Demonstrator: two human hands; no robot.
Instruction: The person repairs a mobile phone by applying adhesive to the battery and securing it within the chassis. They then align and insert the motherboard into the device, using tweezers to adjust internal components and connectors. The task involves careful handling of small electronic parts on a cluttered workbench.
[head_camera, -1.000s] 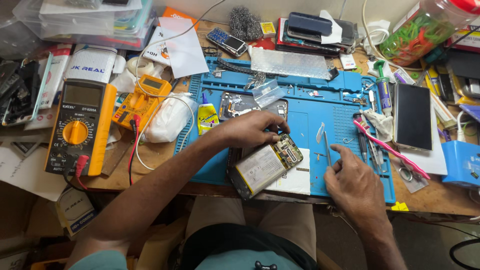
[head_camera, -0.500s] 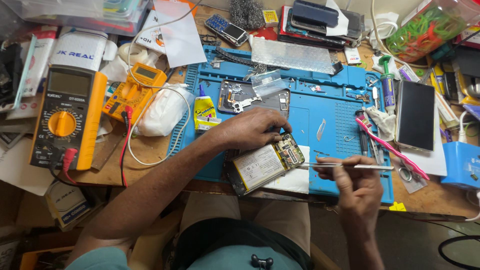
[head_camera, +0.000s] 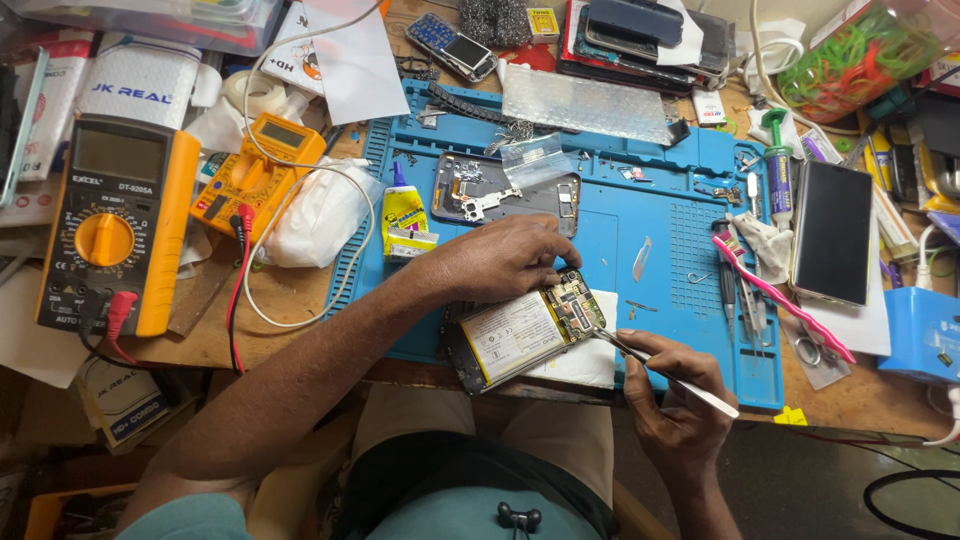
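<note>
Already the phone (head_camera: 525, 335) lies opened, its back off, battery and board bare, at the near edge of the blue mat (head_camera: 660, 260). The left hand (head_camera: 505, 258) presses down on its far side, fingers curled together over the frame. The right hand (head_camera: 675, 400) pinches tweezers (head_camera: 665, 375), thumb and forefinger closed on the shaft, tip touching the board at the phone's right end. A removed cover (head_camera: 500, 190) with loose parts sits farther back on the mat, so disassembly looks well along; the battery is still seated and the board still in place.

Room is tight: the phone overhangs the table's near edge above the lap. To its right the mat is mostly bare up to a pink toothbrush (head_camera: 785, 295); a glue bottle (head_camera: 403, 215) stands just left of the left wrist.
</note>
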